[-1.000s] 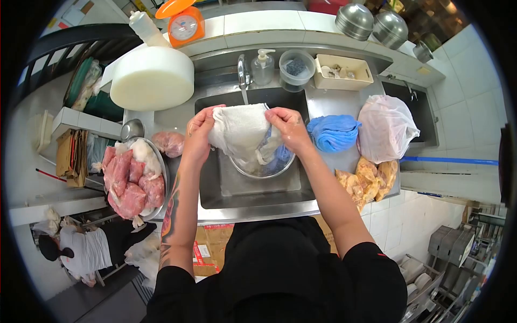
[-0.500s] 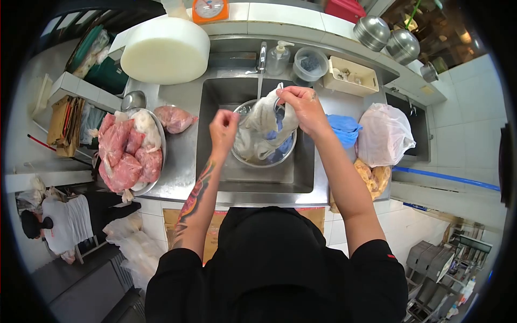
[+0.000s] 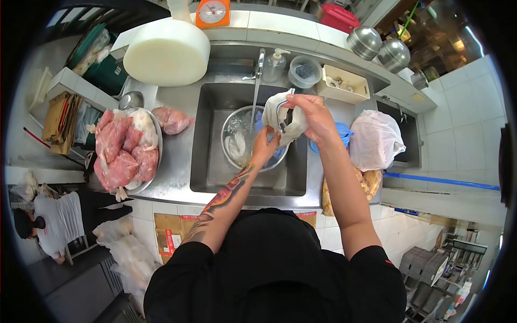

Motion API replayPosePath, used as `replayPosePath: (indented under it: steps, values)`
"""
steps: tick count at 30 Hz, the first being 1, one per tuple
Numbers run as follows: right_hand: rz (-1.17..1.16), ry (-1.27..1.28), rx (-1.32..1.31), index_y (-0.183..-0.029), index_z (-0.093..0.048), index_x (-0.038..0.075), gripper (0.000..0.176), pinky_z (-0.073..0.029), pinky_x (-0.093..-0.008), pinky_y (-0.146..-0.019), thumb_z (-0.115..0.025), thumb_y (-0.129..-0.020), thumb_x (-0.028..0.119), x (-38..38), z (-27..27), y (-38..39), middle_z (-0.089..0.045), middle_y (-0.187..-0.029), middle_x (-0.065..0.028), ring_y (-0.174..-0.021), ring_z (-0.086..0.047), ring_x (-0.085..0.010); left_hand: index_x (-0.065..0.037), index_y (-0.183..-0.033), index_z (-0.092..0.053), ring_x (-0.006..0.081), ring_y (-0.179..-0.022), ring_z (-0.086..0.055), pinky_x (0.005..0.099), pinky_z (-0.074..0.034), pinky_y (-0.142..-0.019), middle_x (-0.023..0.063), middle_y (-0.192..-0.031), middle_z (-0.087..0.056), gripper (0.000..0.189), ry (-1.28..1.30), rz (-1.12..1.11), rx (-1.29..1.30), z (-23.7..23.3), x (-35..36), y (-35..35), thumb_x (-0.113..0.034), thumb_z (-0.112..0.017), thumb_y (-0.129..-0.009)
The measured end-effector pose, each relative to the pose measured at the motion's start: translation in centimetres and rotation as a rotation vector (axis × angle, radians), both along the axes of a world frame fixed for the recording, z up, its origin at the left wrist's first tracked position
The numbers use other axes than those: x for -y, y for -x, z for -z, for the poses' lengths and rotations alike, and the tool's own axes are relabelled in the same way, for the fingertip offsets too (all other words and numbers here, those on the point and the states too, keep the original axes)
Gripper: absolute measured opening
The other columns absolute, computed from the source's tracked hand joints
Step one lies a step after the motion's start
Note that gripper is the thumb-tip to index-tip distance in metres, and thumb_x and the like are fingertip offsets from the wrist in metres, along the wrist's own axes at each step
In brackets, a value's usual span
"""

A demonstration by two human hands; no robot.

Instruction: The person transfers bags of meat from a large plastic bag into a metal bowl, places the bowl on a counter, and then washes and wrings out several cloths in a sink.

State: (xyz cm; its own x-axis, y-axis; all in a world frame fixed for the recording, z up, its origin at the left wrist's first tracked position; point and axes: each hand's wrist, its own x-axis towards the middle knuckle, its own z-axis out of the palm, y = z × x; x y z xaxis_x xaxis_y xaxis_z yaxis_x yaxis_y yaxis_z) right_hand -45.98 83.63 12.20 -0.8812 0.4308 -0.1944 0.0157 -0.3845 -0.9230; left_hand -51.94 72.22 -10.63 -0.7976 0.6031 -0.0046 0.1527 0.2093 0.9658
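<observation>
A wet whitish cloth item (image 3: 279, 107) with a dark edge is bunched above the right side of the sink. My right hand (image 3: 313, 116) grips its upper right part. At its lower left edge, my left hand (image 3: 265, 144) pinches the cloth with closed fingers. Below, a round metal bowl (image 3: 227, 145) sits in the sink (image 3: 210, 177), holding water, pale cloth and something blue, partly hidden by my hands. Water runs from the faucet (image 3: 260, 64) into the bowl.
Bagged raw meat (image 3: 121, 156) fills a tray on the left, beside a smaller meat bag (image 3: 172, 119). A thick white round block (image 3: 167, 56), soap bottle (image 3: 275, 65), beige bin (image 3: 343, 83) and white plastic bag (image 3: 377, 140) surround the sink. A person (image 3: 59, 220) is at far left.
My left hand has moved right and taken hold of the cloth. The cloth is lifted higher, clear of the bowl's left part, and bunched between both hands. The view has shifted slightly.
</observation>
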Motion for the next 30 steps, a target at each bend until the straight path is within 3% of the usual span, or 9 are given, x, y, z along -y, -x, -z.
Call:
replayPosePath:
  steps: [4,7,11,13,15,17,21,27,30]
  values:
    - [0.022,0.042,-0.052,-0.091,-0.072,-0.002,0.022,-0.055,-0.0271,-0.063,-0.069,-0.092,0.020,-0.8,0.1,-0.9,-0.072,-0.086,-0.0088,-0.070,-0.068,-0.0138,0.000,-0.096,-0.063,0.0371,-0.094,-0.064,0.0424,-0.049,-0.084,0.0199,-0.102,-0.066,0.024,-0.054,0.003,-0.107,2.0,1.1,1.3,-0.024,-0.064,-0.094]
    - [0.116,-0.059,-0.053,-0.090,-0.072,-0.003,0.025,-0.054,-0.0289,-0.063,-0.069,-0.093,0.021,-0.7,0.0,-1.3,-0.072,-0.088,-0.0078,-0.071,-0.067,-0.0135,-0.002,-0.090,-0.064,0.0272,-0.085,-0.064,0.0370,-0.049,-0.079,0.0123,-0.092,-0.068,0.021,-0.122,-0.141,-0.390,3.2,2.9,2.8,-0.022,-0.062,-0.096]
    - [0.161,-0.423,-0.044,-0.093,-0.074,-0.003,0.026,-0.053,-0.0311,-0.066,-0.069,-0.092,0.022,-2.0,6.0,-0.1,-0.074,-0.086,-0.0101,-0.074,-0.070,-0.0200,-0.003,-0.095,-0.065,0.0110,-0.078,-0.055,0.0269,-0.044,-0.072,0.0002,-0.080,-0.061,0.022,-0.191,-0.034,0.188,1.7,5.8,4.7,-0.022,-0.056,-0.101]
    - [0.003,-0.909,0.439,-0.095,-0.076,0.002,0.024,-0.053,-0.0347,-0.071,-0.072,-0.088,0.025,-1.6,8.7,0.3,-0.074,-0.088,-0.0145,-0.079,-0.071,-0.0261,-0.003,-0.096,-0.065,0.0069,-0.076,-0.051,0.0243,-0.042,-0.070,-0.0025,-0.079,-0.058,0.024,-0.238,-0.028,0.337,0.8,5.6,5.3,-0.022,-0.054,-0.103]
    - [0.079,-0.974,0.223,-0.097,-0.076,0.007,0.024,-0.054,-0.0377,-0.074,-0.073,-0.084,0.027,-0.6,15.1,0.1,-0.072,-0.088,-0.0182,-0.081,-0.071,-0.0296,-0.003,-0.097,-0.065,0.0058,-0.073,-0.048,0.0240,-0.040,-0.068,-0.0038,-0.077,-0.057,0.027,-0.206,0.031,0.425,-0.4,5.0,5.7,-0.026,-0.052,-0.105]
    - [-0.005,-0.911,0.327,-0.100,-0.076,0.005,0.027,-0.054,-0.0371,-0.082,-0.078,-0.082,0.026,1.2,16.8,-0.4,-0.074,-0.098,-0.0162,-0.092,-0.071,-0.0277,-0.006,-0.096,-0.066,0.0055,-0.068,-0.049,0.0249,-0.040,-0.062,-0.0034,-0.078,-0.060,0.028,-0.210,0.066,0.472,1.6,4.8,7.0,-0.029,-0.052,-0.105]
    - [0.075,-0.904,0.065,-0.103,-0.074,0.001,0.038,-0.053,-0.0369,-0.084,-0.086,-0.072,0.019,3.6,19.5,-0.6,-0.072,-0.108,-0.0170,-0.100,-0.069,-0.0287,-0.009,-0.097,-0.065,0.0080,-0.066,-0.057,0.0258,-0.045,-0.058,-0.0020,-0.081,-0.064,0.026,-0.044,0.206,0.656,0.3,5.2,6.8,-0.030,-0.051,-0.105]
    - [-0.019,-0.902,-0.013,-0.099,-0.074,0.001,0.023,-0.054,-0.0380,-0.075,-0.075,-0.082,0.016,3.0,18.4,0.2,-0.072,-0.087,-0.0173,-0.083,-0.071,-0.0286,-0.012,-0.098,-0.064,0.0062,-0.064,-0.055,0.0241,-0.045,-0.054,-0.0045,-0.077,-0.062,0.028,-0.107,0.237,0.631,-1.7,5.1,7.0,-0.033,-0.049,-0.106]
    - [-0.020,-0.769,0.142,-0.092,-0.071,0.000,0.023,-0.049,-0.0289,-0.068,-0.064,-0.093,0.021,2.2,17.5,0.4,-0.070,-0.080,-0.0055,-0.074,-0.062,-0.0117,-0.008,-0.101,-0.062,0.0077,-0.069,-0.058,0.0257,-0.050,-0.062,-0.0037,-0.080,-0.062,0.026,-0.078,0.239,0.615,-4.3,5.4,5.7,-0.032,-0.054,-0.104]
